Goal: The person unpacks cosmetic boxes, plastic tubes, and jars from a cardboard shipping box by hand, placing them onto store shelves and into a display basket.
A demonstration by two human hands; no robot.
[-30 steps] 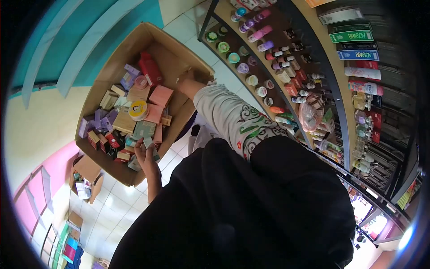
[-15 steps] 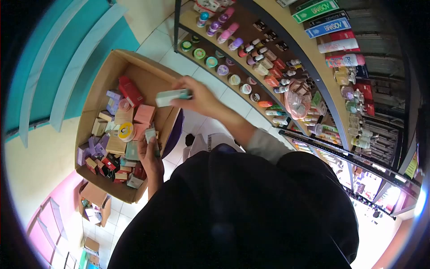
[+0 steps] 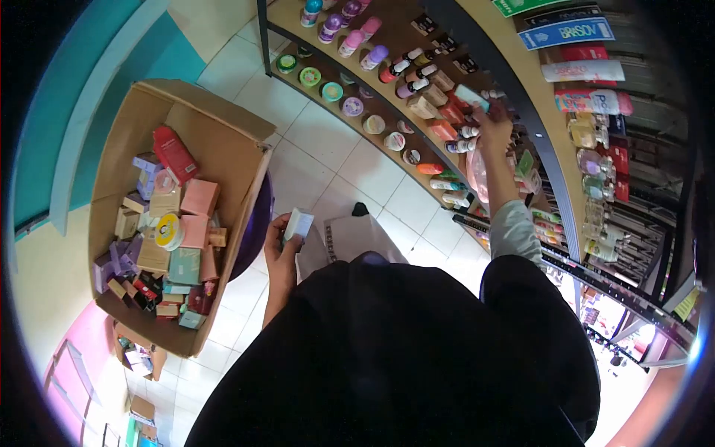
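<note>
Close to my lap, my left hand (image 3: 280,253) is closed around a small white box (image 3: 299,223) with greenish sides. My right hand (image 3: 494,128) reaches into the shelf rack on the right and grips another small white and teal box (image 3: 471,97) by its end. That box is just above a row of orange-red boxes (image 3: 444,130) and small dark-capped bottles (image 3: 463,146). Beneath my right forearm is a pink plastic bag (image 3: 477,173), partly hidden. To the left stands an open cardboard carton (image 3: 246,119) filled with assorted small cosmetic boxes.
Inside the carton are a red pack (image 3: 174,155), a yellow-lidded round tub (image 3: 169,232) and pink boxes (image 3: 199,197). Round jars (image 3: 331,92) line the lower shelf, with roll-on bottles (image 3: 351,43) above. A purple tub (image 3: 257,223) sits behind the carton on the tiled floor (image 3: 313,149).
My right hand has carried its small box from above the carton across to the shelf. My left hand has come out of the carton with a box, and the view has shifted right.
</note>
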